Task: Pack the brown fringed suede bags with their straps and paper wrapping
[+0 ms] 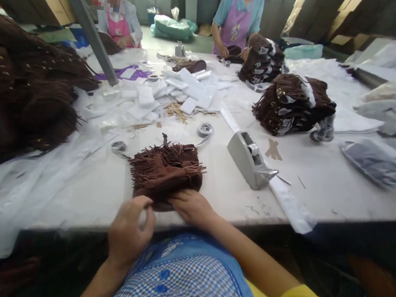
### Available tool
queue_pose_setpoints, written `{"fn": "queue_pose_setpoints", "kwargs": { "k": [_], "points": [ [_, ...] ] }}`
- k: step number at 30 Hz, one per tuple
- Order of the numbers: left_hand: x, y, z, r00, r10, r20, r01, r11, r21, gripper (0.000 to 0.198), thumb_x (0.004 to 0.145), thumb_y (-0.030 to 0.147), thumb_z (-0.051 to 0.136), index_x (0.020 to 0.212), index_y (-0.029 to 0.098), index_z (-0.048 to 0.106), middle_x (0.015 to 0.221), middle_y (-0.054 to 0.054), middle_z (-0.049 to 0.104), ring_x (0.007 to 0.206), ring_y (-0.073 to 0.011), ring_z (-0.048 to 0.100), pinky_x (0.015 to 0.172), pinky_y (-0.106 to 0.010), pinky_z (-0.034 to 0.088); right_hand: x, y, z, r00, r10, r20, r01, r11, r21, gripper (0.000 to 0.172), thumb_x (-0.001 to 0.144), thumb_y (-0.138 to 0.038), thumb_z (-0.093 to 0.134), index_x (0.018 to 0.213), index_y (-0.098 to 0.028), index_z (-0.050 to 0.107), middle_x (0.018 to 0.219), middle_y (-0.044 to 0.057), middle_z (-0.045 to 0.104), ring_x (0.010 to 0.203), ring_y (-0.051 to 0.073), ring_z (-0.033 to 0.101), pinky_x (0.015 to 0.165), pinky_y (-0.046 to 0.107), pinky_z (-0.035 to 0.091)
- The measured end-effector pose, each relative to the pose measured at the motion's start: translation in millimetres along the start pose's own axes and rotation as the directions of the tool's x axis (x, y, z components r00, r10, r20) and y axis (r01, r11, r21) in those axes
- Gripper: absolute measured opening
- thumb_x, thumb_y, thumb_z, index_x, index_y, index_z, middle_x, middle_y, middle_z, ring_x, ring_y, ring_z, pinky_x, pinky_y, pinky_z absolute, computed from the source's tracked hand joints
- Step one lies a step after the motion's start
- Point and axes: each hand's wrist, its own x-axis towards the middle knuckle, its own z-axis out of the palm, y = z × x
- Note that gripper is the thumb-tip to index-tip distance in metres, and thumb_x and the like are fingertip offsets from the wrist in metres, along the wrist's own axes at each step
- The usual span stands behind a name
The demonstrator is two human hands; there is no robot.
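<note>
A brown suede fringed bag (166, 171) lies at the near edge of the white table (222, 186). My right hand (192, 206) rests on its near edge with fingers closed on the suede. My left hand (130, 232) sits just in front of the bag, fingers curled in a pinch at its lower edge; what they hold is hidden. A blue checked apron and yellow sleeve fill the foreground.
A grey tape dispenser (249, 160) stands right of the bag, tape rolls (205, 130) behind it. White paper pieces (187, 91) litter the middle. Stacks of brown fringed bags (293, 105) sit far right and left (20, 86). Two people work at the far side.
</note>
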Motion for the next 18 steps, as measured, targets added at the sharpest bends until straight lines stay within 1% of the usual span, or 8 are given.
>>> {"fn": "queue_pose_setpoints", "kwargs": {
  "k": [3,6,8,10,12,13,15,18],
  "points": [
    [-4.2,6.0,19.1,0.959,0.207,0.192,-0.191,0.976,-0.1,0.029,0.096,0.022,0.048,0.122,0.02,0.06,0.117,-0.007,0.069,0.108,-0.0232,0.064,0.096,-0.038,0.051,-7.2,1.5,-7.5,1.0,-0.005,-0.024,0.007,0.998,0.063,0.029,0.099,-0.023,0.048,0.118,-0.017,0.068,0.12,0.007,0.07,0.112,0.018,0.062,0.1,0.032,0.049],
    [-9.6,-8.3,35.2,0.933,0.216,0.288,-0.201,0.976,-0.083,0.035,0.099,0.024,0.045,0.132,0.021,0.057,0.128,-0.006,0.066,0.117,-0.0242,0.062,0.1,-0.041,0.051,-21.6,10.4,-25.3,0.993,0.096,-0.065,-0.097,0.995,-0.002,0.021,0.096,-0.02,0.054,0.109,-0.02,0.071,0.112,0.005,0.073,0.105,0.018,0.066,0.096,0.033,0.051],
    [-13.3,-16.5,38.3,0.929,0.211,0.305,-0.19,0.977,-0.095,0.037,0.099,0.024,0.044,0.134,0.022,0.056,0.134,-0.006,0.063,0.123,-0.0236,0.058,0.104,-0.041,0.049,-31.2,14.5,-38.4,0.954,0.247,-0.172,-0.264,0.961,-0.086,0.017,0.095,-0.018,0.056,0.102,-0.021,0.072,0.105,0.005,0.074,0.097,0.02,0.068,0.091,0.035,0.052],
    [-15.8,-19.4,37.3,0.935,0.2,0.293,-0.175,0.979,-0.107,0.037,0.099,0.025,0.046,0.134,0.022,0.056,0.134,-0.006,0.062,0.123,-0.0235,0.058,0.104,-0.042,0.05,-34.5,14.0,-47.5,0.883,0.347,-0.315,-0.4,0.909,-0.119,0.015,0.095,-0.02,0.057,0.102,-0.022,0.071,0.104,0.006,0.074,0.095,0.02,0.068,0.089,0.035,0.053],
    [-16.8,-18.4,35.4,0.941,0.184,0.283,-0.16,0.982,-0.104,0.035,0.098,0.026,0.048,0.132,0.023,0.058,0.131,-0.007,0.064,0.12,-0.0247,0.061,0.101,-0.043,0.052,-28.4,10.2,-50.5,0.836,0.364,-0.41,-0.443,0.889,-0.114,0.02,0.094,-0.028,0.061,0.112,-0.021,0.068,0.112,0.009,0.071,0.102,0.023,0.066,0.093,0.037,0.053],
    [-16.7,-17.6,34.7,0.944,0.175,0.28,-0.152,0.983,-0.1,0.035,0.098,0.026,0.049,0.131,0.023,0.059,0.13,-0.008,0.065,0.118,-0.0253,0.061,0.1,-0.043,0.052,-22.4,8.4,-50.3,0.828,0.363,-0.428,-0.445,0.889,-0.109,0.031,0.092,-0.032,0.064,0.121,-0.02,0.065,0.119,0.011,0.068,0.108,0.024,0.064,0.095,0.038,0.053],
    [-16.3,-16.7,34.2,0.945,0.17,0.28,-0.149,0.984,-0.095,0.035,0.097,0.027,0.051,0.131,0.023,0.059,0.128,-0.008,0.066,0.117,-0.0263,0.062,0.099,-0.044,0.053,-8.3,6.9,-49.5,0.837,0.369,-0.403,-0.443,0.89,-0.105,0.053,0.089,-0.032,0.068,0.137,-0.018,0.053,0.13,0.014,0.062,0.119,0.027,0.059,0.098,0.04,0.053],
    [-16.1,-18.0,35.1,0.943,0.18,0.281,-0.156,0.982,-0.106,0.036,0.095,0.025,0.054,0.131,0.023,0.059,0.127,-0.007,0.066,0.116,-0.0265,0.063,0.098,-0.043,0.054,7.6,12.8,-57.6,0.894,0.352,-0.277,-0.396,0.91,-0.123,0.051,0.091,-0.016,0.059,0.14,-0.021,0.051,0.128,0.011,0.064,0.117,0.024,0.061,0.096,0.037,0.055]
  ]
}}
